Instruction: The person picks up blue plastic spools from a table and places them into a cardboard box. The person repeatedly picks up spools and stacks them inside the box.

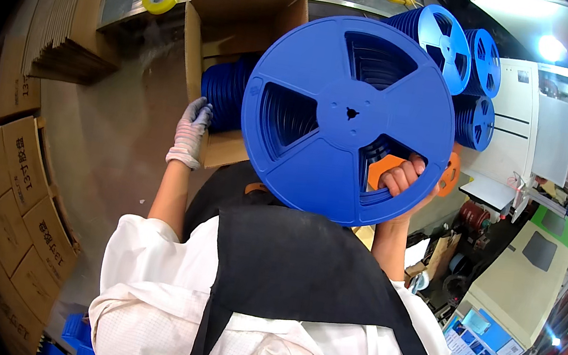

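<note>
- Flat brown boxes are sitting in piles far on your left.
- Your left hand, in a pale glove, is touching the blue reels standing inside the open cardboard box. You cannot tell if its fingers are gripping.
- A big blue reel is being held up in front of you, just right of the box.
- Your right hand is holding it at its lower right, fingers clamped through a hole.
- More blue reels are stacking up on the right.
</note>
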`<state>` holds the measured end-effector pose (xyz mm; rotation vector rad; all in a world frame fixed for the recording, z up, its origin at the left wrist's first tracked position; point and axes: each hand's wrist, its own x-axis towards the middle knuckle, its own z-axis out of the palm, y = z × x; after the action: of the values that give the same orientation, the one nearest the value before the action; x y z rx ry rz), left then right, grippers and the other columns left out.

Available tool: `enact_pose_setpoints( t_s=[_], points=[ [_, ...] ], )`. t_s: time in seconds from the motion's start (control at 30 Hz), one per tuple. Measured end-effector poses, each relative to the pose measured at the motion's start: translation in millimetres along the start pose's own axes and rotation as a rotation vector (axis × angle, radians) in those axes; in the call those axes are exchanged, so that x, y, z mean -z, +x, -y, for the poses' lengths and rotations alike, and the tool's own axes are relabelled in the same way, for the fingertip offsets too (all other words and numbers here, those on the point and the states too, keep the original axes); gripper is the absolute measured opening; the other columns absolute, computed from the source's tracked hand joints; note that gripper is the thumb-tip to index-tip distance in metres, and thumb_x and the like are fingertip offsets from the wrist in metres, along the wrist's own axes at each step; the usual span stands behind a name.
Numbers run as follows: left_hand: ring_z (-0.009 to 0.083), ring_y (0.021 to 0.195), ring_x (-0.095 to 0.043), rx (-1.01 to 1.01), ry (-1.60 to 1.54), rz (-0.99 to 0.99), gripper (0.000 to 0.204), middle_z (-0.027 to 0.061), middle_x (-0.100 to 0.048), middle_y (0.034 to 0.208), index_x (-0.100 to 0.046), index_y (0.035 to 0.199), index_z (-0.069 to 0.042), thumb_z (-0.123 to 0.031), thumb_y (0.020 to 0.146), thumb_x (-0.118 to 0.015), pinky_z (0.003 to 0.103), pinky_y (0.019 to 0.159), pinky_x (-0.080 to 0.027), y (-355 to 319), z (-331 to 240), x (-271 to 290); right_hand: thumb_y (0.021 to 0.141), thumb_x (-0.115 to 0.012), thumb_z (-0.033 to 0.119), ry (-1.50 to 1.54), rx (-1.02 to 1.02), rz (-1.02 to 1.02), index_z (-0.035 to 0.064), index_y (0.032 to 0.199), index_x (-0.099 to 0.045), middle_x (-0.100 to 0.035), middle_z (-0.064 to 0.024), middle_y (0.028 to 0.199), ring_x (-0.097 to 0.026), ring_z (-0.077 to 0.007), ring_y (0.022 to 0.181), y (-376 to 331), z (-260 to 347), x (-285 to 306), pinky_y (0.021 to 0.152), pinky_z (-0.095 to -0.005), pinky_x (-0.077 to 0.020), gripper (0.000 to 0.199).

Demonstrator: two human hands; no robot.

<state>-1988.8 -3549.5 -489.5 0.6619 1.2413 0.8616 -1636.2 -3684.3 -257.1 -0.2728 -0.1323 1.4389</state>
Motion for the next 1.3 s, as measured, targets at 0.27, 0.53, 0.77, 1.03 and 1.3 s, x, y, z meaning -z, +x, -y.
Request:
enact_pose_setpoints(
  t_s=[0.27,0.53,0.77,1.03,1.3],
  points=[
    [0.0056,0.065,-0.049,0.115,-0.098,-0.044,0.029,0.0012,-0.059,0.086,-0.056,0.120,-0.005,-0.006,0.091,-0.055,0.019,0.057,-0.039,24.7,63.0,34.9,0.081,-0.059,0.035,-0.152,-0.085,-0.263,0.0116,0.077,-0.037,-0.032,0.0025,0.061,-0.029,-0.0103,0.050,2.1,-33.3,12.8,0.047,-0.0269,-0.0271,0.032],
    [0.0284,0.121,-0.046,0.676,0.062,-0.378,0.070,0.0147,-0.044,0.138,-0.034,0.141,-0.004,-0.035,0.084,-0.062,0.038,0.102,-0.035,112.1,191.2,18.1,0.077,-0.060,0.042,-0.503,-0.207,-0.759,0.0117,0.084,-0.040,-0.031,0.0026,0.061,-0.031,-0.0114,0.054,-15.5,-48.1,30.1,0.050,-0.0271,-0.0286,0.037],
    [0.0330,0.135,-0.031,0.812,0.499,-0.560,0.097,0.0182,-0.030,0.147,-0.017,0.147,-0.011,-0.047,0.074,-0.069,0.043,0.110,-0.026,223.9,306.1,30.2,0.075,-0.061,0.046,-0.618,-0.169,-1.087,0.0103,0.086,-0.046,-0.034,0.0015,0.060,-0.031,-0.0131,0.053,-33.5,-49.4,50.3,0.051,-0.0306,-0.0298,0.040],
    [0.0313,0.123,-0.045,0.654,0.502,-0.796,0.081,0.0166,-0.040,0.139,-0.029,0.143,-0.014,-0.038,0.077,-0.072,0.039,0.101,-0.038,219.3,281.2,-4.8,0.074,-0.059,0.049,-0.546,-0.117,-1.220,0.0110,0.087,-0.048,-0.037,0.0010,0.062,-0.032,-0.0139,0.054,-49.8,-51.8,74.1,0.054,-0.0313,-0.0305,0.042],
    [0.0427,0.130,-0.031,0.025,0.991,-0.219,0.070,0.0225,-0.033,0.142,-0.034,0.137,-0.009,-0.037,0.081,-0.063,0.044,0.110,-0.026,201.4,310.6,-93.1,0.075,-0.061,0.050,-0.549,-0.104,-1.210,0.0113,0.089,-0.047,-0.036,0.0018,0.061,-0.033,-0.0125,0.055,-52.0,-57.8,76.9,0.053,-0.0301,-0.0298,0.043]
  ],
)
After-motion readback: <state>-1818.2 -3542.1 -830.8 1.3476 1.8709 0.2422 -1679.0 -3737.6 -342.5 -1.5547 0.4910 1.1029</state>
